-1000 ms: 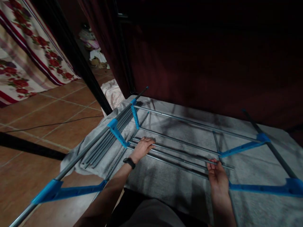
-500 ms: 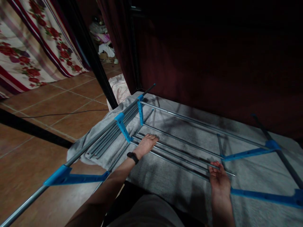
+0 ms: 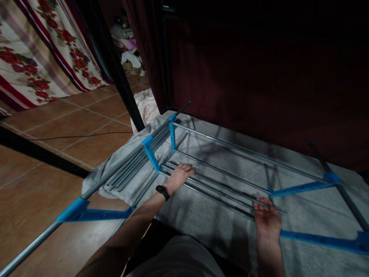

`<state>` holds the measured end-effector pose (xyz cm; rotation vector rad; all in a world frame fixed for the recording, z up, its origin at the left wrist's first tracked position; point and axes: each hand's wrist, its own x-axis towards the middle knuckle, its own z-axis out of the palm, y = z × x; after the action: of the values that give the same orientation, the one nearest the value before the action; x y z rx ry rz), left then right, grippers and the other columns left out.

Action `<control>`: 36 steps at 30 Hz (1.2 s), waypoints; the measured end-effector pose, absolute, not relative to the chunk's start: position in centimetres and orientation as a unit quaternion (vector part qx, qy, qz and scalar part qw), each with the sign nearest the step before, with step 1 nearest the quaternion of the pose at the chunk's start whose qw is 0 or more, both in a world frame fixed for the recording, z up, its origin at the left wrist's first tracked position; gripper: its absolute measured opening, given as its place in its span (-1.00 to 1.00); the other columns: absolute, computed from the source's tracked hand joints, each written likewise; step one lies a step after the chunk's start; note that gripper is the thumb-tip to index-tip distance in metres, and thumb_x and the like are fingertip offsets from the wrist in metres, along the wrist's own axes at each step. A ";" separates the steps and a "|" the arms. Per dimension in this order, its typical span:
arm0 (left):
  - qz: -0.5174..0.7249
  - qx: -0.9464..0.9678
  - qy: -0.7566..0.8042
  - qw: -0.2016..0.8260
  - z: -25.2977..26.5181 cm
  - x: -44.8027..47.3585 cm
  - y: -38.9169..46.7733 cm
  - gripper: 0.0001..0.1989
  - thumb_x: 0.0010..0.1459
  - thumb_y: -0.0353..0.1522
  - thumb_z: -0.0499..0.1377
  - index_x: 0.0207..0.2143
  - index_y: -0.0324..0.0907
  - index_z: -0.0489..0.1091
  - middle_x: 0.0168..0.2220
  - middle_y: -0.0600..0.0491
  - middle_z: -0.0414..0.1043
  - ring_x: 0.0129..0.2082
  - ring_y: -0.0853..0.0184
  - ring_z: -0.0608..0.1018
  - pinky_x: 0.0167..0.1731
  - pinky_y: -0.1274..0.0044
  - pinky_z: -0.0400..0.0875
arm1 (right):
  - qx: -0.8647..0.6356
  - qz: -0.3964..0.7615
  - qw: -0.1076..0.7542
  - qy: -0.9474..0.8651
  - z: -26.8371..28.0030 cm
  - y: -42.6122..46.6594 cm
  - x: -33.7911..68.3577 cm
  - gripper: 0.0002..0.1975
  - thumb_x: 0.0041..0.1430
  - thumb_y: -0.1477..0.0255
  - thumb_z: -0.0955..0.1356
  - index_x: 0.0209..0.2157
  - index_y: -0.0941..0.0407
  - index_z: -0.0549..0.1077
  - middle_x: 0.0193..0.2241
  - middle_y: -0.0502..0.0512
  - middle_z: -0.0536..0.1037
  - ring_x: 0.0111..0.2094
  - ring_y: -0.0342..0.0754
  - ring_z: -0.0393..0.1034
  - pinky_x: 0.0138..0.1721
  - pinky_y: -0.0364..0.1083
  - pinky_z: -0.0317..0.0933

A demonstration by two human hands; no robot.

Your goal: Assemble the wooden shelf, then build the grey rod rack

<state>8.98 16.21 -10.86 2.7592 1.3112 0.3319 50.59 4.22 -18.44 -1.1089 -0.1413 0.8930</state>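
A rack frame of grey metal tubes joined by blue plastic brackets (image 3: 151, 154) lies over a grey blanket (image 3: 201, 227). My left hand (image 3: 180, 179), with a black band at the wrist, is closed over thin metal tubes (image 3: 221, 185) near their left end. Toward the right end of these tubes, my right hand (image 3: 267, 219) is turned palm up, its fingers curled at them. The tube ends stick out a little past it. Another blue bracket (image 3: 323, 240) lies just right of that hand. Part of the tubes is hidden under my left fingers.
Several loose grey tubes (image 3: 129, 169) lie side by side at the left of the blanket. Dark posts (image 3: 127, 88) and a dark red curtain (image 3: 245, 88) border the surface. A cable (image 3: 83, 136) crosses the tiled floor (image 3: 66, 119), with a flowered cloth (image 3: 43, 57) beyond.
Both hands keep nearly the same place on the tubes. The view has shifted very slightly, and the left end of the frame appears a little higher and farther right.
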 end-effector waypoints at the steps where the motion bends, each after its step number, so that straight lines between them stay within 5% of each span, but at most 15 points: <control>1: 0.107 0.897 0.427 0.033 -10.9 9.0 16.2 -0.73 0.33 -0.47 0.02 -0.05 -0.09 0.45 -0.12 -0.04 0.47 -0.10 0.22 0.48 0.03 0.32 0.28 | -0.512 0.409 0.754 -0.053 -18.4 4.2 50.5 -0.92 0.05 0.46 0.40 -0.36 0.05 0.42 -0.33 -0.05 0.53 -0.27 -0.12 0.50 -0.10 -0.05 0.45; 18: 0.106 0.895 0.432 0.033 -10.6 9.1 16.3 -0.81 0.33 -0.46 0.02 -0.19 -0.16 0.44 -0.13 -0.04 0.40 -0.13 0.23 0.43 -0.08 0.40 0.31 | -0.517 0.400 0.756 -0.036 -17.5 4.6 49.8 -0.93 0.10 0.48 0.42 -0.38 0.06 0.44 -0.42 -0.07 0.49 -0.36 -0.17 0.46 -0.17 -0.13 0.45; 36: 0.098 0.904 0.414 0.032 -10.6 9.4 16.4 -0.74 0.35 -0.47 -0.02 -0.07 -0.15 0.43 -0.09 -0.06 0.44 -0.06 0.22 0.44 0.01 0.37 0.28 | -0.494 0.404 0.770 0.018 -17.5 4.6 50.0 -0.92 0.10 0.52 0.40 -0.38 0.06 0.43 -0.44 -0.11 0.50 -0.44 -0.22 0.44 -0.28 -0.18 0.47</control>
<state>9.44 16.40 -10.59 2.7835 1.2757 0.3010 49.97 4.55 -17.47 -1.0713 0.0385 0.8767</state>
